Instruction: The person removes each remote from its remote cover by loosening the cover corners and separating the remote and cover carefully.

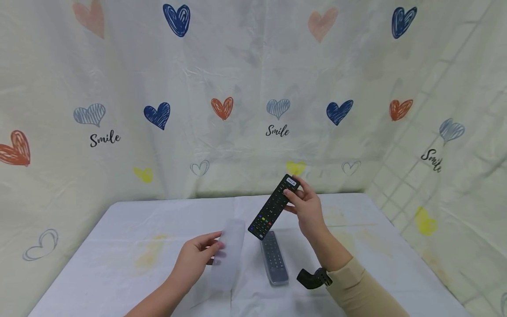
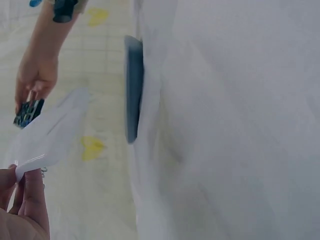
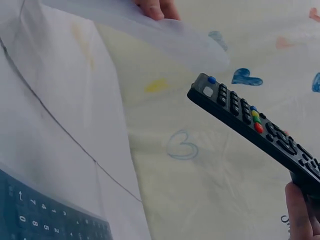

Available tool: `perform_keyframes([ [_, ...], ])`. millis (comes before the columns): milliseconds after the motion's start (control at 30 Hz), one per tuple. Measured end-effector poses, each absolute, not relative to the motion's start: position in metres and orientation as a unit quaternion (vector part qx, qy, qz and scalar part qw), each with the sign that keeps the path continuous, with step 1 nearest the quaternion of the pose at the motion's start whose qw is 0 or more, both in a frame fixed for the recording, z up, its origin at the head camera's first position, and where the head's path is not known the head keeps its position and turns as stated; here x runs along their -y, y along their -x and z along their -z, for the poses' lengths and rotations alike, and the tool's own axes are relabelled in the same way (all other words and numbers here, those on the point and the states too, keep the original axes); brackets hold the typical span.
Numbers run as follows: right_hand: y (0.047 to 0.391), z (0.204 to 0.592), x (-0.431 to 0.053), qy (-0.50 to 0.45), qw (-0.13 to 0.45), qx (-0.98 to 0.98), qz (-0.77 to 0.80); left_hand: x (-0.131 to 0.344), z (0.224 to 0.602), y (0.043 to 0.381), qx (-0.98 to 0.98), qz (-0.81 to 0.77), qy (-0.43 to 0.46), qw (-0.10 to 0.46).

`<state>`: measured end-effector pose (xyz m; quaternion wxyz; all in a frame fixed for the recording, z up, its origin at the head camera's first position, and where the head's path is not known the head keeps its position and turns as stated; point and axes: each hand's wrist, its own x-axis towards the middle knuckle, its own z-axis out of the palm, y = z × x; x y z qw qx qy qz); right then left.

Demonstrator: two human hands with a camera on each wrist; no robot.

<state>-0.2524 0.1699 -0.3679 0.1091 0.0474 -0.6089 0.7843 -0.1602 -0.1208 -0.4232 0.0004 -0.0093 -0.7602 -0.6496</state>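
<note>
My right hand (image 1: 308, 208) grips a black remote control (image 1: 273, 208) by its upper end, tilted above the table, buttons facing me. Between thumb and fingers, my left hand (image 1: 198, 253) pinches a translucent white sleeve (image 1: 229, 253) by its left edge; in the left wrist view the sleeve (image 2: 50, 135) looks thin and glossy. A second remote control (image 1: 274, 257), greyish under a clear cover, lies on the table below the black one. The right wrist view shows the black remote's (image 3: 250, 120) coloured buttons close to the sleeve (image 3: 150, 35).
A white cloth with faint yellow patches covers the table (image 1: 130, 246). Behind it hangs a pale curtain (image 1: 245, 145) printed with hearts and "Smile". A black strap mount (image 1: 314, 279) sits on my right wrist, close above the table.
</note>
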Motion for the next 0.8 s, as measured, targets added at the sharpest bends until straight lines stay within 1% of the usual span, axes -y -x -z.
perform_keyframes([
  [200, 0.249, 0.374, -0.163, -0.067, 0.063, 0.64, -0.763, 0.144, 0.432, 0.164, 0.73, 0.682, -0.043, -0.008],
  [367, 0.246, 0.378, -0.158, -0.08, 0.031, 0.665, -0.742, 0.169, 0.445, 0.167, 0.732, 0.674, -0.095, -0.035],
  [467, 0.246, 0.381, -0.155, -0.089, 0.019, 0.678, -0.73, 0.182, 0.453, 0.167, 0.738, 0.662, -0.121, -0.051],
  [633, 0.245, 0.386, -0.152, -0.084, 0.003, 0.685, -0.723, 0.2, 0.464, 0.168, 0.753, 0.64, -0.139, -0.064],
  [800, 0.243, 0.389, -0.148, -0.085, -0.009, 0.689, -0.719, 0.214, 0.47, 0.168, 0.772, 0.608, -0.153, -0.101],
])
